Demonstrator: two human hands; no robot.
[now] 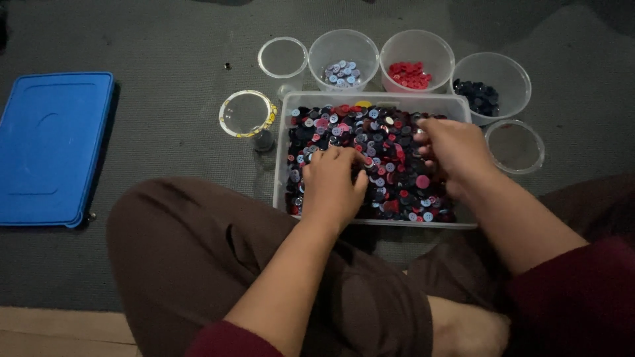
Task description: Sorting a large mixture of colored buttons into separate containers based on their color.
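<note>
Bin: a clear rectangular bin (463, 106) sits on the dark mat just ahead of the person's crossed legs, heaped with mixed red, blue and dark buttons (383, 152).
Edges: its near rim lies against the knees; the far rim almost touches three round tubs.
Tubs: pale blue buttons in the left tub (343, 56), red in the middle tub (417, 56), dark in the right tub (493, 82).
Loose lids: round clear lids (282, 57) lie beside the tubs.
Open room: bare mat stretches left toward the blue lid (53, 149).
Left hand (332, 182): palm down on the pile, fingers curled into the buttons; whether it pinches one I cannot tell.
Right hand (453, 149): palm down at the bin's right side, fingers bent inward, grip hidden.
</note>
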